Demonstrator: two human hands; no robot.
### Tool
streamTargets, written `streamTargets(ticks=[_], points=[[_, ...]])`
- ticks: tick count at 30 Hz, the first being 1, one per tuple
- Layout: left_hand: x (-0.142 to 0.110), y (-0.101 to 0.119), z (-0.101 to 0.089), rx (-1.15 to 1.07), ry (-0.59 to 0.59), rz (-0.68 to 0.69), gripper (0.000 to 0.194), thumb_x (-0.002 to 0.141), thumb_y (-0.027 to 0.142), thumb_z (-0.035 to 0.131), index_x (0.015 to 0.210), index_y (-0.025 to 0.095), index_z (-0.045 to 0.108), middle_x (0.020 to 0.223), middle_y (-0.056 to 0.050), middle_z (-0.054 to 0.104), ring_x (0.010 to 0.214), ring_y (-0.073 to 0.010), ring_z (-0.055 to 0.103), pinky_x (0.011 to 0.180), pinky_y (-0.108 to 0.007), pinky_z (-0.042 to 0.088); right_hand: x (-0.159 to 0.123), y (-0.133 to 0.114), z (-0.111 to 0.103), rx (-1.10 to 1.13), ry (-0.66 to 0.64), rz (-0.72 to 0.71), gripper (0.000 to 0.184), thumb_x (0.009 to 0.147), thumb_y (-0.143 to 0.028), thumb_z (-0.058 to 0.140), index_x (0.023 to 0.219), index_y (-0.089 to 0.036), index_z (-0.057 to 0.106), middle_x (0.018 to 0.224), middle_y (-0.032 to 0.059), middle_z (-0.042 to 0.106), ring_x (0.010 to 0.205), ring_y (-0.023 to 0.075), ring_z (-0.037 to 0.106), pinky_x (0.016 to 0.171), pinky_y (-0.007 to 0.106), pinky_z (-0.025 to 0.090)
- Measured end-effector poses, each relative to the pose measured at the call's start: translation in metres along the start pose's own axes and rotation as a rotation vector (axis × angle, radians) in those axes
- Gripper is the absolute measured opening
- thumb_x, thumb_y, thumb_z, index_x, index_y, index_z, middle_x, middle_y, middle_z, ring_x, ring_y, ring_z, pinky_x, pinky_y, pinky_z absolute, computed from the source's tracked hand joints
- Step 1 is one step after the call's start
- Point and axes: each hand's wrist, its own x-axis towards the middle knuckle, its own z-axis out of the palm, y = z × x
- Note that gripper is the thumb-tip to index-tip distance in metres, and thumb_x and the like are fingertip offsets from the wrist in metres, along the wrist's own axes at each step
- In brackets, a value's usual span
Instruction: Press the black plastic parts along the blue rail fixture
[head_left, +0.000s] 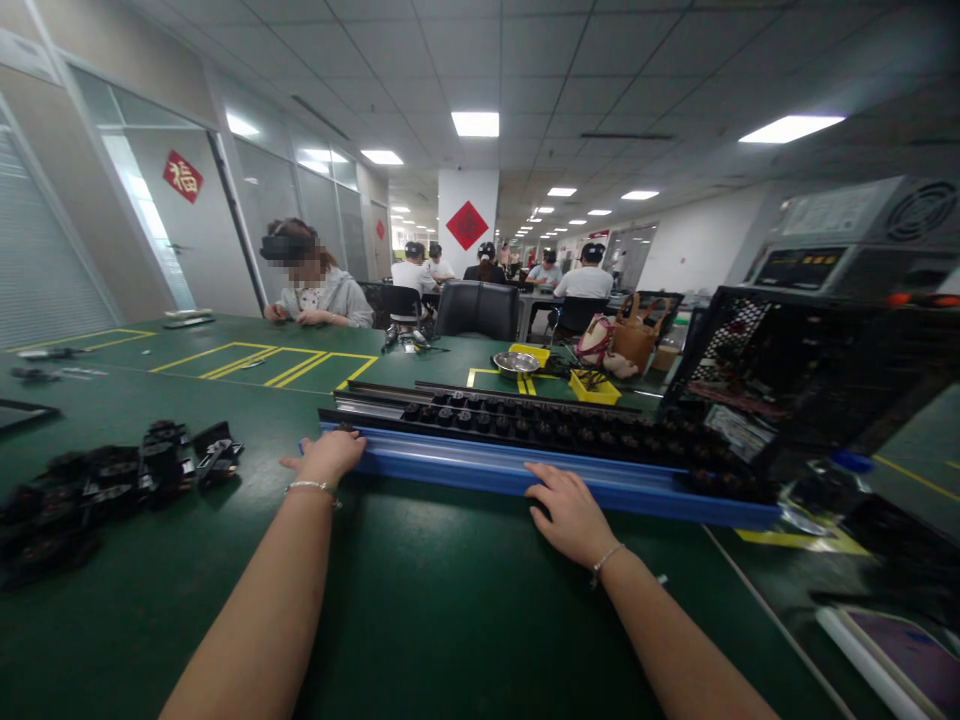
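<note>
I can make out just one character from my remote seat: a gold 福 on the red diamond sign (184, 176) fixed to the door (199, 240) at left. The red diamond on the pillar (487, 190) carries a darker mark that I can't read for certain. On my feed, the pale label (829, 215) on the metal box with the fan grille at right is too blurred to read.
</note>
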Motion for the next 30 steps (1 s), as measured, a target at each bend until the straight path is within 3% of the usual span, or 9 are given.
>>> streamTargets(ticks=[5,10,15,24,30], points=[[-0.007,0.000,-0.008,-0.019,-0.019,-0.126,0.041,0.076,0.048,0.044,0.104,0.030,0.068,0.123,-0.008,0.060,0.119,-0.0402,0.043,0.094,-0.066,0.025,0.000,0.000,0.000,-0.002,0.001,0.001,0.022,0.080,-0.023,0.048,0.095,-0.025,0.064,0.138,0.0031,0.045,0.127,0.0217,0.038,0.105,0.044,0.025],[-0.011,0.000,-0.011,-0.031,-0.023,-0.161,0.039,0.076,0.045,0.044,0.105,0.032,0.068,0.127,-0.004,0.057,0.123,-0.0392,0.039,0.097,-0.065,0.023,0.000,0.000,-0.001,-0.003,-0.004,0.003,0.022,0.080,-0.023,0.048,0.094,-0.024,0.064,0.139,0.0031,0.045,0.127,0.0219,0.038,0.105,0.044,0.025],[-0.014,0.000,-0.012,-0.077,0.034,-0.185,0.041,0.077,0.045,0.041,0.106,0.036,0.067,0.130,-0.004,0.054,0.126,-0.0450,0.031,0.091,-0.070,0.023,0.001,0.001,-0.001,-0.006,-0.011,0.001,0.022,0.080,-0.023,0.048,0.095,-0.024,0.064,0.139,0.0031,0.044,0.128,0.0224,0.038,0.105,0.044,0.025],[-0.014,-0.004,-0.007,-0.084,0.102,-0.173,0.041,0.076,0.043,0.040,0.104,0.034,0.068,0.125,-0.009,0.056,0.118,-0.0451,0.039,0.089,-0.071,0.024,0.000,0.001,-0.001,0.000,-0.013,0.003,0.023,0.080,-0.024,0.048,0.095,-0.024,0.064,0.139,0.0036,0.044,0.128,0.0232,0.038,0.105,0.046,0.026],[-0.020,0.000,-0.015,-0.020,0.039,-0.178,0.042,0.076,0.039,0.039,0.108,0.034,0.065,0.124,-0.010,0.056,0.116,-0.0433,0.042,0.089,-0.069,0.026,0.000,0.000,0.000,-0.005,-0.009,0.003,0.023,0.080,-0.023,0.047,0.095,-0.024,0.064,0.139,0.0040,0.045,0.127,0.0225,0.038,0.105,0.045,0.026]])
